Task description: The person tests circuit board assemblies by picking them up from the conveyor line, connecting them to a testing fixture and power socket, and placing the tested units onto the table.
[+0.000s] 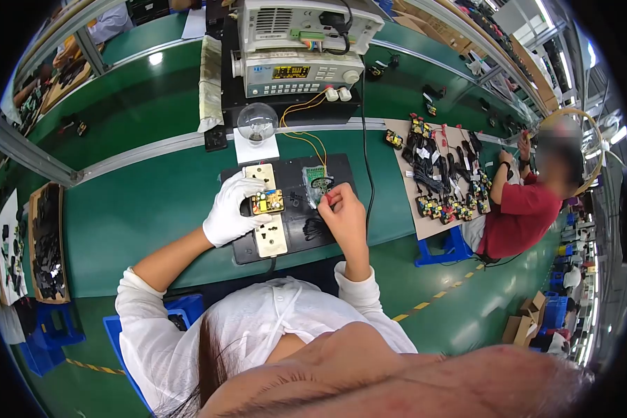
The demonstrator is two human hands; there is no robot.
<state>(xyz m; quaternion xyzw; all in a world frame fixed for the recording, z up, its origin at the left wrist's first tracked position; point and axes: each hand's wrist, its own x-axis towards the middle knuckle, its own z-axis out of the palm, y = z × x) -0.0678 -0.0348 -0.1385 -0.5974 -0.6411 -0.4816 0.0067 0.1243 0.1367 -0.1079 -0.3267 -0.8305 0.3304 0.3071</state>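
Observation:
My left hand [231, 210], in a white glove, grips a small power adapter circuit board [267, 202] with yellow and dark parts. It holds the board over a cream power socket strip [272, 240]. My bare right hand [345, 217] is pinched around something small and reddish, mostly hidden by the fingertips, beside a green circuit board [315, 174] with a dark cable loop on it. Strip and green board both lie on a black base plate [299, 240]. A coiled black cable [317, 228] rests on the plate near my right hand.
Behind the plate are stacked test instruments [303, 73] with yellow wires and a glass bulb [258, 123] on a white base. To the right, a cardboard sheet [435, 226] carries several boards with cables; a co-worker in a red shirt [529, 216] sits beside it. A tray [47, 244] of black parts stands left.

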